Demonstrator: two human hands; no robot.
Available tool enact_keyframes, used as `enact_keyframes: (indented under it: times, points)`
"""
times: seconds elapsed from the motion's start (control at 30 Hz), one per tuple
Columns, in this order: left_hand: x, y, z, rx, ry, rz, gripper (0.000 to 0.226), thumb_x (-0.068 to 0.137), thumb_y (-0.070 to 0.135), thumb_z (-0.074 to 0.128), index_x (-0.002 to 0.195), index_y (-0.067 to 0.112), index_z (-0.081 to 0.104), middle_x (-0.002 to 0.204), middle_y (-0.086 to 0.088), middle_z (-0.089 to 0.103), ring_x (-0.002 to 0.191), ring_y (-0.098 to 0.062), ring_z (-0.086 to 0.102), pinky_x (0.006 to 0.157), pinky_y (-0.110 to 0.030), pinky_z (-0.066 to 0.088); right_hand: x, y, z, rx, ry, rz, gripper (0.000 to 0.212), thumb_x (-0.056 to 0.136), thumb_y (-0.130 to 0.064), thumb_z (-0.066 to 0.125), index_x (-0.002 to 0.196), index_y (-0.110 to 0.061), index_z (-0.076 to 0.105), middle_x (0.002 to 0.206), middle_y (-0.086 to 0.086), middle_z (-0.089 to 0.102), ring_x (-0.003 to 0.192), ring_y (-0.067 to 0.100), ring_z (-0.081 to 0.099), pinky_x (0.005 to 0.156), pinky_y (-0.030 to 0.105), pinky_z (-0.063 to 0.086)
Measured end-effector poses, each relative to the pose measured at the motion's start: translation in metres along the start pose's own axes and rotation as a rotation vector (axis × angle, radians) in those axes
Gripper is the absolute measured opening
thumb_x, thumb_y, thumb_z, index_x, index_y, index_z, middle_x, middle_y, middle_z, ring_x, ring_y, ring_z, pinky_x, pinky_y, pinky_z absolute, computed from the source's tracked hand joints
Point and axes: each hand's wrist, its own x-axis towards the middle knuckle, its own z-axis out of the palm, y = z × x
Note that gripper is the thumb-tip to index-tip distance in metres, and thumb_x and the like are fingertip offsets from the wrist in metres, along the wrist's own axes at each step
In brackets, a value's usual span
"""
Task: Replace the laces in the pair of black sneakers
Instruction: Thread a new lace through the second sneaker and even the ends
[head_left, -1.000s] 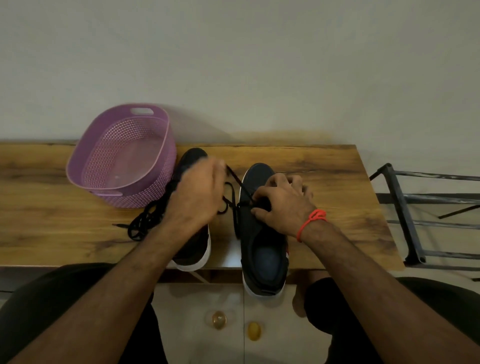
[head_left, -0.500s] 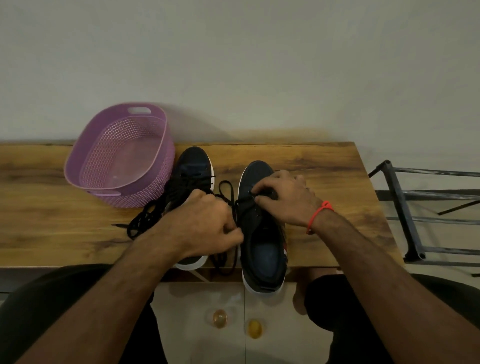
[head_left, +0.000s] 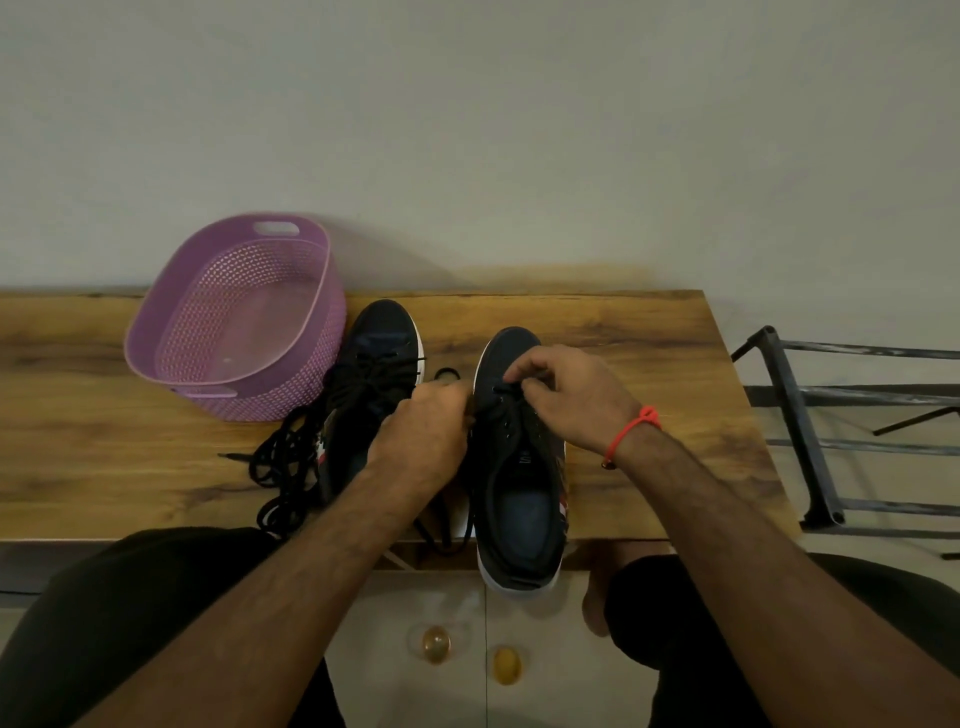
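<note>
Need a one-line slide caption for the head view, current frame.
Both hands, left hand and right hand, thread a black lace through the right sneaker on a wooden table.

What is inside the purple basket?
Nothing shows inside the purple basket: only its bare bottom and holey walls. Its near wall hides a little of the floor.

- I can read no full word, brand or number anywhere from my feed.
- The right sneaker (head_left: 519, 467) has a small white mark on its tongue, at the front edge of the opening; the letters are too small and blurred for me to make out.
- The left sneaker (head_left: 363, 395) shows red and white stripes on its side, without lettering I can read.
</note>
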Motion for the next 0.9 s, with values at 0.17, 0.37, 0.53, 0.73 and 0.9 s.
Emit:
enact_keyframes:
  times: [0.17,0.37,0.53,0.73,0.9]
  points:
    - [0.001,-0.004,-0.009,-0.294,0.043,0.019,0.007,0.094,0.033,0.060,0.096,0.034,0.053,0.083,0.005,0.066,0.072,-0.013,0.065,0.066,-0.038,0.059,0.004,0.008,0.008,-0.065,-0.095,-0.078,0.033,0.085,-0.035,0.056,0.117,-0.043,0.062,0.125,-0.014,0.061,0.125,0.021,0.050,0.104,0.051,0.044]
    - [0.002,0.003,-0.044,-0.675,0.151,0.129,0.010,0.099,0.027,0.063,0.108,0.027,0.065,0.062,0.006,0.067,0.057,-0.002,0.060,0.054,-0.013,0.045,0.003,0.003,0.011,-0.083,-0.043,-0.073,0.018,0.087,-0.056,0.052,0.079,-0.041,0.058,0.100,-0.013,0.060,0.106,0.024,0.055,0.089,0.053,0.049]
    - [0.001,-0.013,-0.062,-0.773,0.290,0.145,0.008,0.100,0.025,0.061,0.104,0.026,0.068,0.076,0.005,0.071,0.069,-0.009,0.065,0.065,-0.029,0.052,0.004,0.000,-0.004,0.400,0.093,0.073,0.013,0.096,-0.026,0.060,0.085,-0.021,0.064,0.081,-0.005,0.062,0.077,0.012,0.058,0.077,0.038,0.051]
    - [-0.007,-0.004,-0.046,-0.700,0.142,0.220,0.010,0.099,0.020,0.063,0.106,0.027,0.066,0.082,0.005,0.074,0.080,-0.012,0.071,0.080,-0.032,0.059,-0.002,-0.013,-0.006,0.429,-0.053,-0.204,0.015,0.097,-0.018,0.062,0.110,-0.022,0.069,0.096,-0.009,0.071,0.092,0.004,0.066,0.084,0.023,0.055]
    - [0.000,-0.012,-0.052,-0.622,0.246,0.169,0.009,0.100,0.027,0.062,0.103,0.031,0.070,0.079,0.009,0.071,0.080,-0.005,0.068,0.075,-0.030,0.057,0.004,-0.007,-0.024,0.884,0.258,0.148,0.023,0.100,-0.012,0.052,0.095,-0.018,0.074,0.070,-0.004,0.068,0.075,0.013,0.066,0.078,0.034,0.051]
